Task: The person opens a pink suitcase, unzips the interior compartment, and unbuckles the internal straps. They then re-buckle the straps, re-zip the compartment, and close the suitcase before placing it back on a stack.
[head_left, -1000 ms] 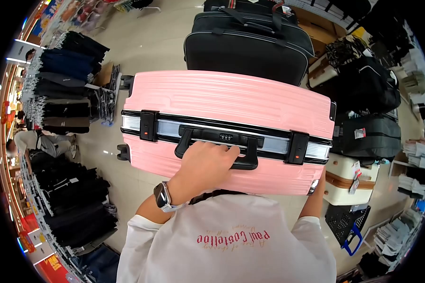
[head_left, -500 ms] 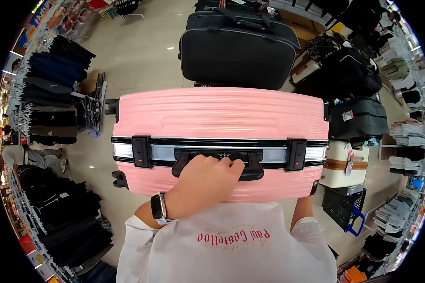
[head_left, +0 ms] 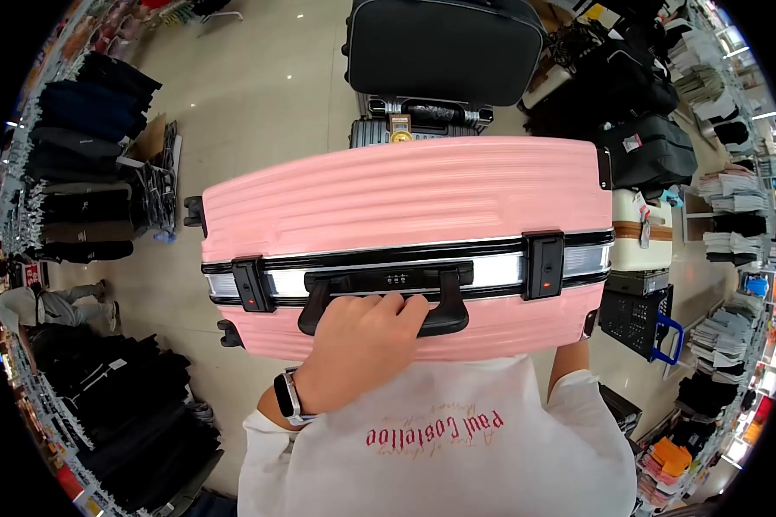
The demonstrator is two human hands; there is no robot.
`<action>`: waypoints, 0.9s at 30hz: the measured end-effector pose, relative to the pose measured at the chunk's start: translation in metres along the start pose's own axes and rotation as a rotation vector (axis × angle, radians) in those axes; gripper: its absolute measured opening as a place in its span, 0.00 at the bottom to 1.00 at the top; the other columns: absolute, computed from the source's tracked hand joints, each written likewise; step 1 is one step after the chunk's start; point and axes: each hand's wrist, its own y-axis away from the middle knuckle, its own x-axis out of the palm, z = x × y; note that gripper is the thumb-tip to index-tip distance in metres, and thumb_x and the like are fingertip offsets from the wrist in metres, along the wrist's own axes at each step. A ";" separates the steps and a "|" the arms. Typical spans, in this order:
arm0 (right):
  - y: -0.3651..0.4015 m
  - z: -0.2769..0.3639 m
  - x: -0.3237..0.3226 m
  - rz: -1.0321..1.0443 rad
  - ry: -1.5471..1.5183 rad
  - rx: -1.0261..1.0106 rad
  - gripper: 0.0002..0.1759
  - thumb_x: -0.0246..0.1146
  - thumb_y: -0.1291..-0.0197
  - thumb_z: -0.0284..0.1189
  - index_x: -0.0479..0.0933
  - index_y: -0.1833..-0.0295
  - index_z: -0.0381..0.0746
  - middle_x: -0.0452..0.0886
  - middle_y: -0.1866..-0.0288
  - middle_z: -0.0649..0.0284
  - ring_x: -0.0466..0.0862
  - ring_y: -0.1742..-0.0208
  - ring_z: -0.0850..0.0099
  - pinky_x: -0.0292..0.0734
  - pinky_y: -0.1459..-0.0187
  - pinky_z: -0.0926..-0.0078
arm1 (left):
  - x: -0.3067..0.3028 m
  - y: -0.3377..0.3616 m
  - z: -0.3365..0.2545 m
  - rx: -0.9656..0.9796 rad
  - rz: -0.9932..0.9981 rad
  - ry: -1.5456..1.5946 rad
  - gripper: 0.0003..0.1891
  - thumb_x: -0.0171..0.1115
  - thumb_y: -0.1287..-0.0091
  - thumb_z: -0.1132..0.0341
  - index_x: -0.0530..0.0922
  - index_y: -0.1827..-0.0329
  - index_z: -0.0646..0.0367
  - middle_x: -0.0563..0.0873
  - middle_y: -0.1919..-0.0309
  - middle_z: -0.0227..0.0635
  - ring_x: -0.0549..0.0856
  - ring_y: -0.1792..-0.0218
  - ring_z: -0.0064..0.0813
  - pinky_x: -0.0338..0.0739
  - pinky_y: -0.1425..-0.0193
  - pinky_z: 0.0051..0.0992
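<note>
A large pink hard-shell suitcase (head_left: 388, 189) lies sideways in front of my body, its right end slightly higher in the view. Around its middle runs a black and silver frame with two black latches, the left latch (head_left: 252, 284) and the right latch (head_left: 543, 265). My left hand (head_left: 371, 336), with a watch on the wrist, has its fingers wrapped round the black carry handle (head_left: 447, 320), just below the number lock (head_left: 396, 279). My right forearm (head_left: 569, 358) goes behind the suitcase's lower right end, which hides my right hand.
Beyond the suitcase stand a black case (head_left: 444, 47) and a ribbed grey case (head_left: 466, 129) with a gold tag. To the right are dark bags (head_left: 647, 155), a cream case (head_left: 638, 246) and a black basket (head_left: 634, 319). Clothes racks (head_left: 86, 207) and a bending person (head_left: 60, 306) are left.
The pink suitcase has tilted, its right end rising in the view. The black case has shifted upward in view, uncovering the grey case. My left hand keeps its hold on the handle.
</note>
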 end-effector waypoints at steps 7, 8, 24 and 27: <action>0.031 -0.012 -0.018 0.020 -0.008 0.003 0.20 0.57 0.44 0.31 0.73 0.48 0.30 0.78 0.60 0.61 0.76 0.62 0.76 0.72 0.60 0.78 | 0.016 0.039 -0.018 -0.047 -0.023 -0.024 0.12 0.66 0.58 0.69 0.78 0.69 0.58 0.78 0.81 0.34 0.79 0.82 0.38 0.70 0.80 0.33; 0.036 -0.015 -0.023 0.020 -0.011 0.006 0.20 0.57 0.44 0.31 0.73 0.49 0.30 0.78 0.60 0.61 0.76 0.62 0.76 0.72 0.61 0.78 | 0.019 0.042 -0.022 -0.042 -0.036 -0.017 0.11 0.65 0.58 0.69 0.78 0.69 0.58 0.78 0.81 0.34 0.79 0.82 0.38 0.70 0.80 0.33; 0.100 -0.066 -0.113 0.009 -0.008 0.062 0.18 0.56 0.45 0.30 0.75 0.52 0.29 0.79 0.64 0.62 0.76 0.66 0.78 0.71 0.65 0.80 | 0.089 0.071 -0.067 -0.114 0.176 0.026 0.08 0.64 0.53 0.64 0.79 0.74 0.57 0.81 0.83 0.36 0.82 0.79 0.40 0.74 0.75 0.38; 0.108 -0.061 -0.130 0.024 0.020 0.074 0.18 0.56 0.46 0.29 0.75 0.52 0.29 0.79 0.65 0.62 0.76 0.67 0.78 0.71 0.66 0.80 | 0.107 0.064 -0.052 -0.093 0.067 0.079 0.08 0.65 0.56 0.63 0.79 0.78 0.57 0.80 0.83 0.40 0.79 0.81 0.46 0.71 0.77 0.40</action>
